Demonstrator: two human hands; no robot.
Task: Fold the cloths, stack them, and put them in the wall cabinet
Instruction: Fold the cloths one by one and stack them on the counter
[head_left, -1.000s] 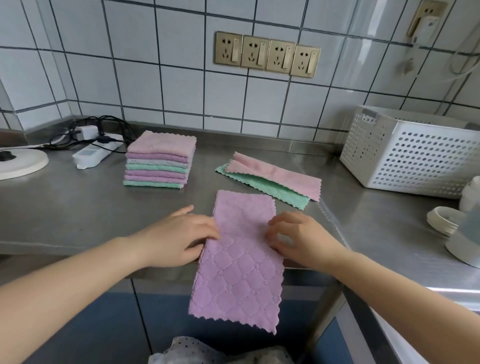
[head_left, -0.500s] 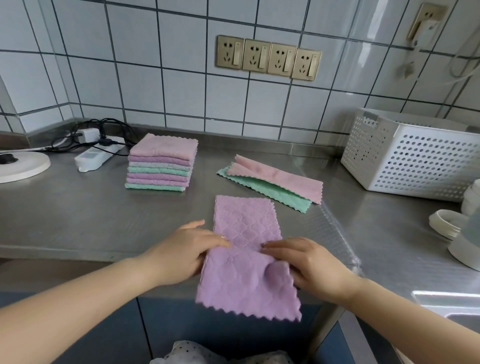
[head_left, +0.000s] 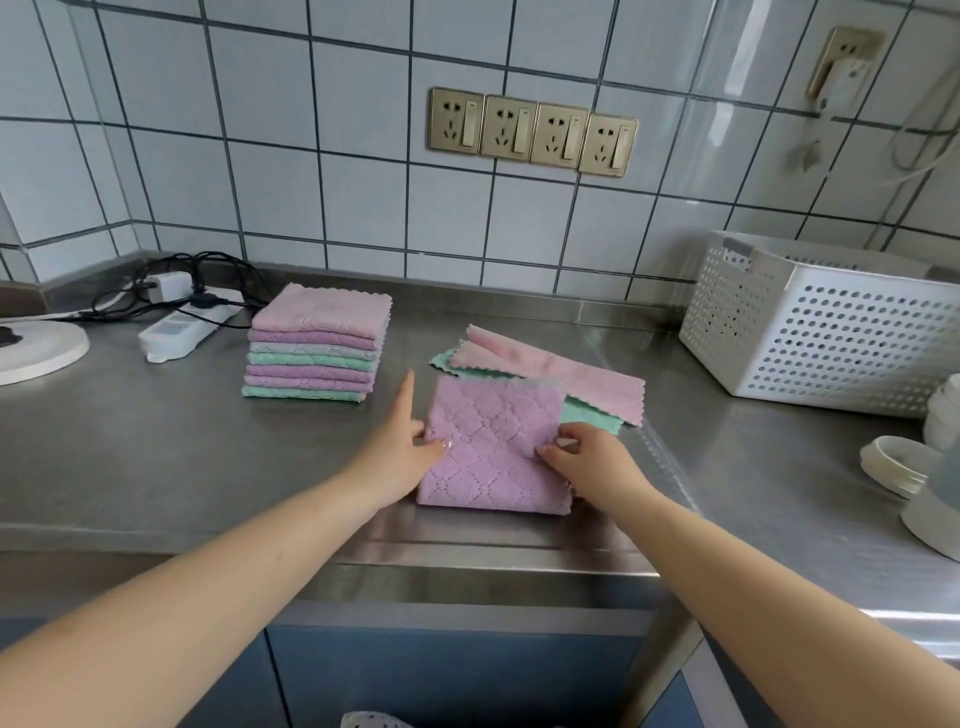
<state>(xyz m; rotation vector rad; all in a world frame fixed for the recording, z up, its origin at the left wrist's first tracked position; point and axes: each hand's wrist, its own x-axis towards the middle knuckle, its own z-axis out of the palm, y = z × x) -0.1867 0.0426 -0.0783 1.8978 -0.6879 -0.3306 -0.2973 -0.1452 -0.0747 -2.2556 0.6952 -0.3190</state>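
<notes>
**Purple cloth doubled over and flat on the counter**

Here we are: the purple cloth (head_left: 496, 447) lies folded into a near square on the steel counter (head_left: 156, 467), close to the front edge, and it sits right between the two hands. The left hand (head_left: 400, 457) is at the cloth's left edge, thumb laid on top of the fabric, forefinger stretched straight out along the side; the other fingers are hidden behind the hand. The right hand (head_left: 592, 462) is on the right edge, fingertips curled and pinching the layers there. The far right corner of the cloth overlaps the green cloth (head_left: 587, 413), which lies under the pink cloth (head_left: 550, 371) just behind. Over to the left, well apart, stands the stack of folded cloths (head_left: 317, 345). A white basket (head_left: 831, 332) sits far right against the tiled wall.

And the change! A second ago that purple cloth was a long strip, its near end hanging over the counter's edge. Half a second ago the hanging end was coming up. Now nothing hangs down: the whole cloth rests on the counter, half its former length.
</notes>
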